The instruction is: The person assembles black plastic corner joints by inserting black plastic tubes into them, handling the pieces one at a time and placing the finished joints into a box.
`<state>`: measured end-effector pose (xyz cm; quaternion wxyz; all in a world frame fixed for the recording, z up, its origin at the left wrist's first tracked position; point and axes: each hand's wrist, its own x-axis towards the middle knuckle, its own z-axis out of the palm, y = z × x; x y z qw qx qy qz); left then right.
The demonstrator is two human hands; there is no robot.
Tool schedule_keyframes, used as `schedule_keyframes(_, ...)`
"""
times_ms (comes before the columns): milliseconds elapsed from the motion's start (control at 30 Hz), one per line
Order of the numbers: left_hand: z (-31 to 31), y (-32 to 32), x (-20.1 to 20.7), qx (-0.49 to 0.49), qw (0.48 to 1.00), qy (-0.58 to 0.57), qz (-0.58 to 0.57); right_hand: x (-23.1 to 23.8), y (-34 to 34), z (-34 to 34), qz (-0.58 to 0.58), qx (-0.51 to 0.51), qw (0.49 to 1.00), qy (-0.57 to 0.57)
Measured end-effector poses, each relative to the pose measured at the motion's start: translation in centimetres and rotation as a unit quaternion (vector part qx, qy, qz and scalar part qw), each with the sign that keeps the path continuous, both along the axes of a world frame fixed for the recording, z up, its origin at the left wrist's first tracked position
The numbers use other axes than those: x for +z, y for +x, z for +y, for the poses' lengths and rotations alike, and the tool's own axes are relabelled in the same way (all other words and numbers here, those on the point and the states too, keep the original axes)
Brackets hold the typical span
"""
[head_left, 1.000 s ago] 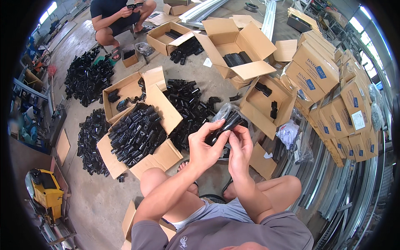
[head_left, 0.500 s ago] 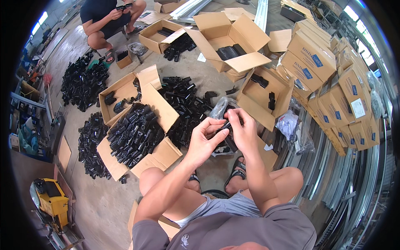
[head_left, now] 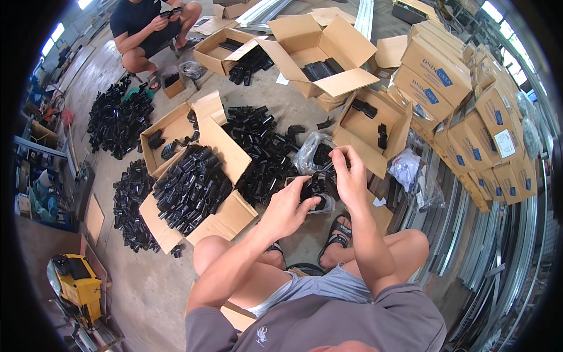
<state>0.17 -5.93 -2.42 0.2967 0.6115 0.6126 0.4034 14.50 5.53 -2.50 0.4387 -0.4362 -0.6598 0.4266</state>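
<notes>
Black part [head_left: 312,189] at left hand [head_left: 287,206]

Place: a workshop or small factory floor; which of the two cannot be told. Evidence: bare grey floor [head_left: 146,276], concrete by its look. Loose heaps of black parts [head_left: 120,117] lie directly on it, left and centre, among open cardboard cartons [head_left: 231,218]. Right: closed cartons [head_left: 434,70] in stacks, wooden slats [head_left: 476,198] along their base. Near right: long metal profiles [head_left: 481,258] laid side by side. Near left: yellow machine [head_left: 82,290]. Far left: bright windows [head_left: 54,38]. Far side: second person [head_left: 141,23] squatting at floor level.
</notes>
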Motion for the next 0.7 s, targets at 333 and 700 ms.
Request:
schedule_keyframes(333,0.5,-0.7,-1.6,-0.011,0.921,-0.129,-0.368,-0.7,2.1,-3.5,0.199,0.235,0.93,-0.202)
schedule_keyframes(700,0.5,-0.7,-1.1,-0.068,0.89,-0.134,-0.429,0.0,1.1,-4.5,0.064,0.095,0.988,-0.106)
